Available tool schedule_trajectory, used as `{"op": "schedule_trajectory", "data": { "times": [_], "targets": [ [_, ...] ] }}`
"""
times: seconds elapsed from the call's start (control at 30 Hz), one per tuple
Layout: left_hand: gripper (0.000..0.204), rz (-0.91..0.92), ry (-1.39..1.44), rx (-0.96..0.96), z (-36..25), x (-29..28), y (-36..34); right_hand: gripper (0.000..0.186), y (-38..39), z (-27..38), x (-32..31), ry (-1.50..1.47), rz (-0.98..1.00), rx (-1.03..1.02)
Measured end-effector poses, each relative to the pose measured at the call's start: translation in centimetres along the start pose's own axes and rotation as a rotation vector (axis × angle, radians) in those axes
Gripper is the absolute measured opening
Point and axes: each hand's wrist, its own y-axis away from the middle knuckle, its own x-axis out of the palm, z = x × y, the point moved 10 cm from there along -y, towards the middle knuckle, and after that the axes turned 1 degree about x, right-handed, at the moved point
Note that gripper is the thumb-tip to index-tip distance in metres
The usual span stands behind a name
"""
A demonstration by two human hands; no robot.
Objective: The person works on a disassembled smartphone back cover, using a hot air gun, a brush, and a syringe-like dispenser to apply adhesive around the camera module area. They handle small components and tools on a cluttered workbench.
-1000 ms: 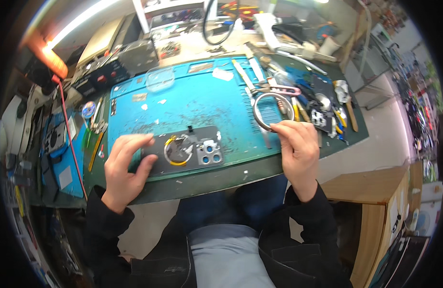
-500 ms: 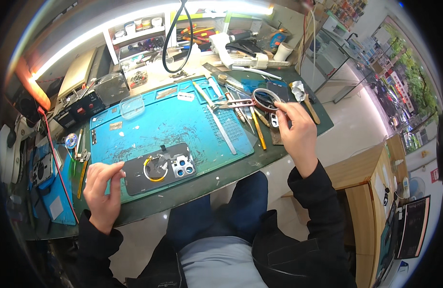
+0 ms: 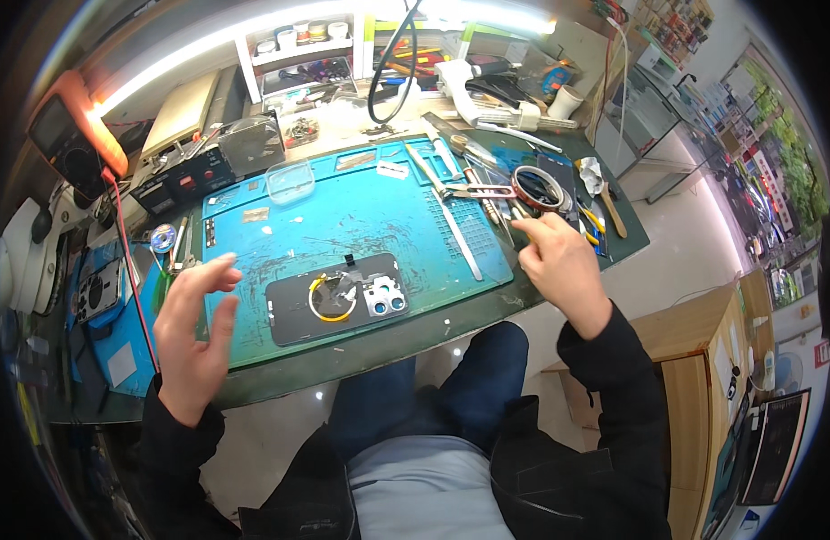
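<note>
My left hand (image 3: pixel 194 333) is open at the left edge of the blue mat (image 3: pixel 352 216), fingers curved and apart, holding nothing. Right of it lies a black phone back panel (image 3: pixel 293 319) with a camera block (image 3: pixel 383 295) and a round part rimmed by a yellow loop (image 3: pixel 334 315). My right hand (image 3: pixel 563 270) hovers at the mat's right, index finger extended, the others curled, with nothing visible in it. Just beyond it a roll of tape (image 3: pixel 524 184) rests on a pile of tools, beside pink-handled tweezers (image 3: pixel 482 192) and a long metal strip (image 3: pixel 460 238).
Behind the mat are a clear plastic box (image 3: pixel 289 183), a black bench device (image 3: pixel 176 180), shelves and a hanging black cable (image 3: pixel 372 94). An orange multimeter (image 3: pixel 91 135) with a red lead stands at the left. A wooden cabinet (image 3: pixel 685 360) is at the lower right.
The tape roll has gone from my right fingers onto the tool pile, and that hand has drawn slightly away. My left hand has moved left from the phone panel and spread its fingers.
</note>
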Motion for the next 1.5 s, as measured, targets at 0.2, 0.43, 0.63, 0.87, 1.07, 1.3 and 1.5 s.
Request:
{"op": "schedule_trajectory", "data": {
  "times": [0.2,0.43,0.63,0.87,1.07,1.3,1.5],
  "targets": [
    [0.071,0.325,-0.027,0.08,-1.1,5.4,-0.6,0.033,0.9,-3.2,0.0,-0.707,0.366,0.327],
    [0.081,0.514,-0.005,0.119,0.6,7.1,-1.0,0.034,2.1,-0.5,-0.6,-1.174,0.328,0.244],
    [0.082,0.479,0.014,0.209,0.0,6.4,-1.9,0.021,2.3,3.1,-0.5,-1.072,0.283,0.112],
    [0.034,-0.198,0.165,0.221,-3.0,-9.6,-8.7,0.014,1.9,4.4,-1.4,-0.676,-0.247,-0.21],
    [0.032,-0.479,0.167,0.189,-4.9,-23.0,-27.7,0.012,3.2,4.0,-2.1,-0.63,-0.47,-0.168],
    [0.055,-0.184,-0.079,0.133,-2.1,-15.4,-54.7,0.016,3.4,5.3,-2.3,-0.559,-0.505,-0.269],
    [0.047,-0.005,0.12,-0.032,0.1,-11.7,-60.8,0.021,3.4,4.4,-2.4,-0.513,-0.525,-0.265]
  ]
}}
